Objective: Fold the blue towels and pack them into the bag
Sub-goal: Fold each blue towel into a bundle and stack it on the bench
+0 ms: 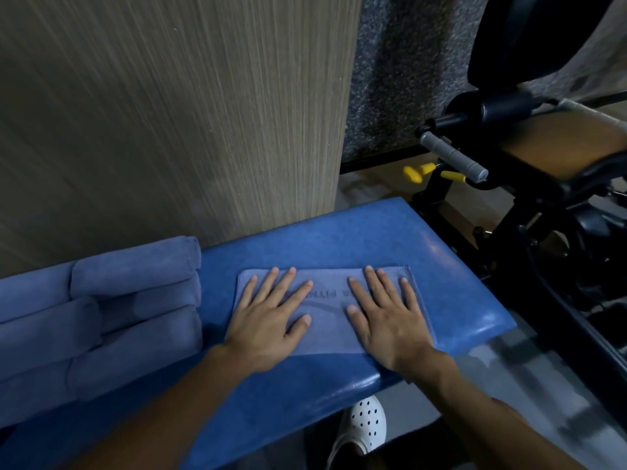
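Both forearms (152, 412) came in from the near edge of the bench (373, 239), bare, and ended in my two hands lying flat on the folded blue towel (325, 337). My left hand (268, 320) pressed on the towel's left half and my right hand (390, 320) on its right half. The fingers (283, 286) of each were straight and spread wide, palms down, gripping nothing. Between the thumbs I could see faint printed lettering and a curved line on the cloth, too dim to read in full.

That towel lay as a flat rectangle on the padded blue top, toward the bench's right end and closer to its near edge than its far one. At the left end sat the rolled towels (135, 300), several blue rolls packed side by side and touching, set apart from the flat one by bare padding.

Below the near edge my white perforated shoe (366, 422) showed on the floor. Behind the far edge stood a wood-grain panel (169, 113), with grey carpeted wall (407, 79) to its right. Off the right end was a black gym machine (543, 198) with a grey handle (454, 157) and yellow knobs (415, 173).
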`<state>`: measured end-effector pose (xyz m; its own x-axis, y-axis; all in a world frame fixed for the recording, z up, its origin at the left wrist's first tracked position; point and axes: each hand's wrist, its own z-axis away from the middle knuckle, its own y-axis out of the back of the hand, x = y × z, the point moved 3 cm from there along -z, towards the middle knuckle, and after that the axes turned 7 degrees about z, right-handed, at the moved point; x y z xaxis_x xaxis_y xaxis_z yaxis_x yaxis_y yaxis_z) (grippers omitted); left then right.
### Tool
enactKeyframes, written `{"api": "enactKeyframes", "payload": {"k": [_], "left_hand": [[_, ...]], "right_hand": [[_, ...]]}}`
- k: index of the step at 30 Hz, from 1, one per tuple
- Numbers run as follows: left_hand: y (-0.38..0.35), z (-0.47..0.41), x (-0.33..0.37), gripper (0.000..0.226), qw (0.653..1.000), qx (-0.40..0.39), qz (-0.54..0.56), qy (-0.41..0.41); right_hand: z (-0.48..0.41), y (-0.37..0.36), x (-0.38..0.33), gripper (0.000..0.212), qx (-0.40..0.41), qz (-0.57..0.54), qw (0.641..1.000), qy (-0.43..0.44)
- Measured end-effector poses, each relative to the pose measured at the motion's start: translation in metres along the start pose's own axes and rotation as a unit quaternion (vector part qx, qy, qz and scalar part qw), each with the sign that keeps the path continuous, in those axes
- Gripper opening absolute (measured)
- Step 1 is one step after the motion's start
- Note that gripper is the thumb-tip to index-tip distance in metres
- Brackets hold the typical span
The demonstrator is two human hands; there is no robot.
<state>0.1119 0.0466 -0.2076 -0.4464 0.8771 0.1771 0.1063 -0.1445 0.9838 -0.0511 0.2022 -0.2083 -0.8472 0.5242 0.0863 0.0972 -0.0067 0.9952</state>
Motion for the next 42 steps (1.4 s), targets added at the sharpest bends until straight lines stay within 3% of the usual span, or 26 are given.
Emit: {"api": "enactKeyframes", "payload": {"k": [6,12,16,19,24,30,33,36,39,42], "left_hand": [[0.002,0.000,-0.013,0.064,0.999,0.016,0.027,0.042],[0.007,0.010,0.007,0.080,0.991,-0.023,0.023,0.133],[0.013,0.023,0.016,0.087,0.981,-0.089,-0.044,0.164],[0.025,0.029,0.013,0.080,0.979,-0.089,-0.119,0.142],[0.033,0.047,0.015,0.060,0.984,-0.056,-0.148,0.078],[0.036,0.069,0.025,0.054,0.992,-0.087,0.034,0.084],[0.034,0.076,0.021,0.051,0.978,-0.097,0.166,0.082],[0.032,0.082,0.015,0.058,0.980,-0.085,0.179,0.027],[0.033,0.087,0.017,0.072,0.979,-0.079,0.162,-0.094],[0.031,0.099,0.024,0.081,0.967,-0.145,0.159,-0.135]], "right_hand": [[0.005,0.002,0.019,0.063,0.005,-0.028,0.998,-0.063],[-0.023,0.008,0.031,0.070,-0.012,0.025,1.000,-0.006],[-0.009,0.033,0.006,0.053,0.040,0.020,0.998,-0.039],[0.020,0.032,-0.027,0.052,0.045,0.001,0.999,-0.015],[0.000,0.020,-0.006,0.054,0.018,0.024,1.000,0.005],[0.031,0.034,-0.029,0.043,0.069,0.003,0.996,0.049],[0.036,0.023,-0.023,0.046,0.049,0.020,0.996,0.072],[0.030,0.026,-0.005,0.046,0.009,0.050,0.996,0.075],[0.049,0.039,-0.008,0.069,0.004,0.009,0.985,0.171],[0.086,0.038,-0.019,0.091,-0.001,0.004,0.968,0.250]]}}
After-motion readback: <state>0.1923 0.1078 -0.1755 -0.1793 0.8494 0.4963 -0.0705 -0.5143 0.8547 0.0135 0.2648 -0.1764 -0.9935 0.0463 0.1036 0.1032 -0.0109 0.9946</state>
